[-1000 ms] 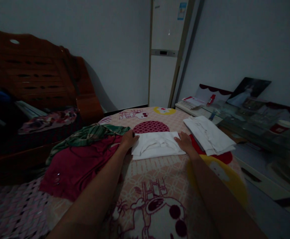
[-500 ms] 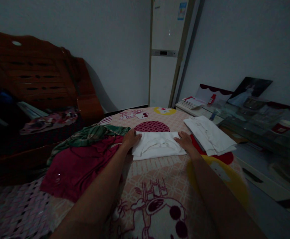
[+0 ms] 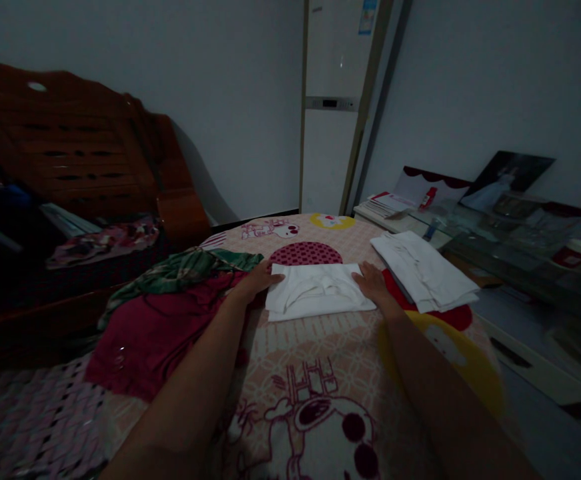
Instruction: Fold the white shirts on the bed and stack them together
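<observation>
A folded white shirt (image 3: 315,303) lies flat on the patterned tablecloth (image 3: 320,347), its neckline showing on top. At its left end, my left hand (image 3: 256,280) has the thumb laid over the edge, with the fingers partly hidden beyond it. My right hand (image 3: 372,283) pinches the right end the same way. Close to my left arm is a heap of crumpled clothes: a dark pink garment (image 3: 145,333) with a green plaid one (image 3: 170,280) behind it. Right of my right hand rests a stack of folded white clothing (image 3: 423,270).
A wooden bench (image 3: 70,160) with clothes and papers stands at the left. Behind the table is a tall white air conditioner (image 3: 328,153). On the right, a glass-topped cabinet (image 3: 500,247) holds papers, a photo (image 3: 508,177) and a cup (image 3: 575,253).
The whole view has shifted slightly. Both hands stay at the ends of the white shirt; the left fingers sit a little further out from its edge.
</observation>
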A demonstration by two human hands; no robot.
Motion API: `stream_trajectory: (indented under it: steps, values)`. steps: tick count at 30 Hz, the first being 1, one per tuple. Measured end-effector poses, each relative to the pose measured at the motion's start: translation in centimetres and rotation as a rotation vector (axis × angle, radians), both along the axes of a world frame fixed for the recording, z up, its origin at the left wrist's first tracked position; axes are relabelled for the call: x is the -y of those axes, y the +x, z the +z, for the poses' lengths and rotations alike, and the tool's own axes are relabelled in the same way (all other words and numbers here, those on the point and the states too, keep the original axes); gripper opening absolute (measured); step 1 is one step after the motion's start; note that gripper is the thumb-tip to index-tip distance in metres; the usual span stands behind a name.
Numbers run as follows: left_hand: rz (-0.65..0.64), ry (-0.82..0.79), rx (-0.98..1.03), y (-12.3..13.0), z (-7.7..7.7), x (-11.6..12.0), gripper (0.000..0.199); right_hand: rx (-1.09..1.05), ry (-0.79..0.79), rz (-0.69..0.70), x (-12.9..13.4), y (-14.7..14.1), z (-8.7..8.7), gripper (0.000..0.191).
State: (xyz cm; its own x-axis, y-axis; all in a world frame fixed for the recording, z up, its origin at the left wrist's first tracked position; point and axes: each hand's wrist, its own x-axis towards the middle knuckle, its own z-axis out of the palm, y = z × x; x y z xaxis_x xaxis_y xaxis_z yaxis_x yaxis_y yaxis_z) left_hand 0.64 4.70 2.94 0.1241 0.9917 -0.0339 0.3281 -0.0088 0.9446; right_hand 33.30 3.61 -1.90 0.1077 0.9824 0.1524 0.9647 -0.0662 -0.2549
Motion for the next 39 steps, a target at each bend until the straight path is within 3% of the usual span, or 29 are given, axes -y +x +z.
stream_trajectory:
  steps: [5, 13, 18, 26, 32, 36, 39]
  values:
    - [-0.032, -0.086, 0.062, 0.1, 0.1, 0.0, 0.054, -0.044, -0.005, -0.007, -0.2, -0.1, 0.8, 0.04]
    - [-0.051, -0.033, 0.037, 0.2, -0.4, -0.4, 0.056, -0.173, 0.087, 0.015, -0.4, 0.2, 1.3, 0.019]
    - [-0.054, -0.058, 0.05, 0.0, -0.4, -0.5, 0.059, -0.37, 0.147, -0.014, -0.2, 0.1, 1.3, 0.02]
    - [-0.102, -0.083, 0.115, -0.4, -0.2, -0.2, 0.065, -0.787, 0.268, 0.091, 0.5, 0.2, 1.9, 0.03]
    - [-0.111, -0.087, 0.14, -0.5, 0.0, 0.0, 0.058, -1.078, 0.139, -0.085, 0.7, 0.7, 2.2, 0.038]
    - [-0.149, -0.099, 0.116, -1.1, 0.1, 0.2, 0.063, -1.129, -0.108, -0.031, 1.7, 1.3, 2.7, 0.032]
    - [-0.154, -0.117, 0.075, -1.4, 0.0, 0.0, 0.068, -1.105, -0.16, -0.002, 2.4, 1.1, 3.3, 0.023]
